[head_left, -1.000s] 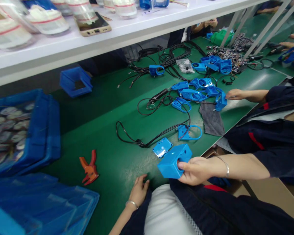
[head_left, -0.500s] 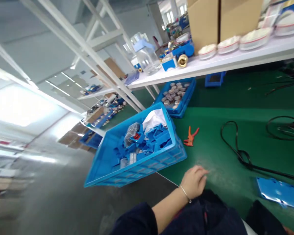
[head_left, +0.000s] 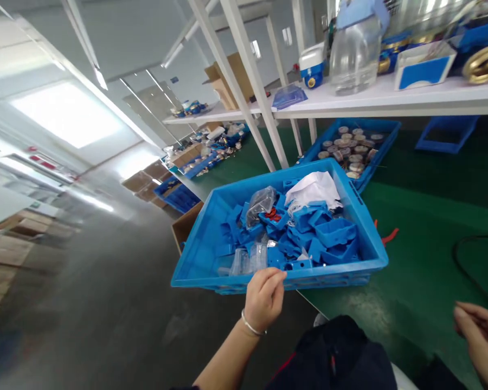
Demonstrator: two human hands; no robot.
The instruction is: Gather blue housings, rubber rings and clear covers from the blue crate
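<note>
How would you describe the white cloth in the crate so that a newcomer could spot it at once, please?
Find the big blue crate overhanging the green table's edge, just beyond the left hand. At its far side, atop the blue parts, lies the white cloth. It is the only white, soft thing there.

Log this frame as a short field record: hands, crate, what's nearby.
left hand: fingers bunched at the near rim of the blue crate, nothing visibly held
right hand: open, empty, at the frame's right edge above the green table
crate contents: blue plastic parts, clear bags, white cloth
crate position: overhangs the table edge
behind crate: second blue tray of round metal discs; orange tool partly hidden
shelf: clear jug
</note>
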